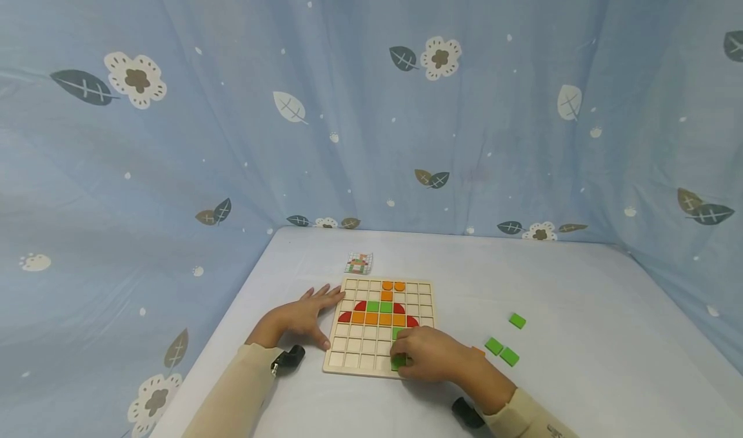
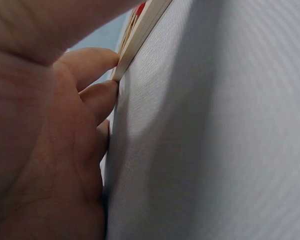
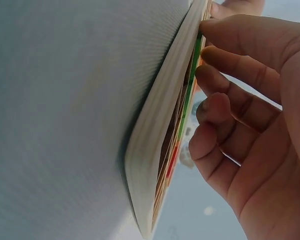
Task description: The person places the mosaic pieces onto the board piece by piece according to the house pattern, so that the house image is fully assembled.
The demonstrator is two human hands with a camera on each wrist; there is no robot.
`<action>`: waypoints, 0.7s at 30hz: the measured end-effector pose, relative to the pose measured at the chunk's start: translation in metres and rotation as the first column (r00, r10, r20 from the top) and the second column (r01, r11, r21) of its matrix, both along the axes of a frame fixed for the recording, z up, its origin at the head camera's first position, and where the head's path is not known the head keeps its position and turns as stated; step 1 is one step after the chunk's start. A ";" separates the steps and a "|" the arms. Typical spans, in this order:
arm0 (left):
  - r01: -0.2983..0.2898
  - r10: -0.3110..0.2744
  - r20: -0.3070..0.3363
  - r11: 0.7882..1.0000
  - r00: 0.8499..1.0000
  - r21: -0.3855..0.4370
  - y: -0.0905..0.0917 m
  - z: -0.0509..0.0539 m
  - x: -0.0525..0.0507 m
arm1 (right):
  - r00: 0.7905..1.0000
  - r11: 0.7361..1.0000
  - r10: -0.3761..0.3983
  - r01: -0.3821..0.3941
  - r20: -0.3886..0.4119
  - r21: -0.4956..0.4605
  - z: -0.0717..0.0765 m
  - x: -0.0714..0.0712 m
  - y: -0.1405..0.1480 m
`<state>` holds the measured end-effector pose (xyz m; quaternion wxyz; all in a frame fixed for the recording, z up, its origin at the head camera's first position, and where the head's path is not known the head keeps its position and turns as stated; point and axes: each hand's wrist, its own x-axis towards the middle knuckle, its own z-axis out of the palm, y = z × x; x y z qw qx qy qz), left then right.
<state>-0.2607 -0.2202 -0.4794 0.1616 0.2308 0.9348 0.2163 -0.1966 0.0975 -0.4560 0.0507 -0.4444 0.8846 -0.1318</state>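
A wooden grid board (image 1: 353, 360) lies on the white table, with orange, green and red tiles set in its squares. My left hand (image 1: 298, 315) spreads its fingers along the board's left side; in the left wrist view two fingertips (image 2: 101, 97) touch the board edge (image 2: 135, 47). Over the board's lower right squares my right hand (image 1: 432, 354) pinches a green tile (image 1: 398, 362) between thumb and fingers. Another green tile (image 1: 398, 333) sits just above it. The right wrist view shows the thumb and fingertips (image 3: 220, 35) down at the green tiles (image 3: 191, 75).
A small pattern card (image 1: 358, 263) lies behind the board. Several loose green tiles (image 1: 494, 346) lie right of it, and an orange tile (image 1: 478, 352) is partly hidden by my right wrist. A blue patterned curtain (image 1: 371, 135) stands behind the table.
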 end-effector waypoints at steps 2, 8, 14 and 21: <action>0.001 -0.001 0.000 1.000 1.000 -0.004 0.000 0.000 0.000 | 1.000 1.000 0.001 -0.001 0.000 0.003 0.001 0.000 0.001; -0.007 0.007 0.002 1.000 1.000 -0.006 -0.001 0.000 0.001 | 1.000 1.000 -0.007 0.008 0.008 -0.015 0.001 0.000 0.009; -0.013 0.013 0.000 1.000 1.000 0.005 -0.002 0.000 0.000 | 0.998 0.997 -0.054 0.056 0.029 -0.062 0.003 -0.001 0.037; -0.012 0.012 0.003 1.000 1.000 0.019 0.000 0.000 -0.001 | 0.988 0.989 -0.151 0.151 0.026 0.007 0.010 -0.005 0.075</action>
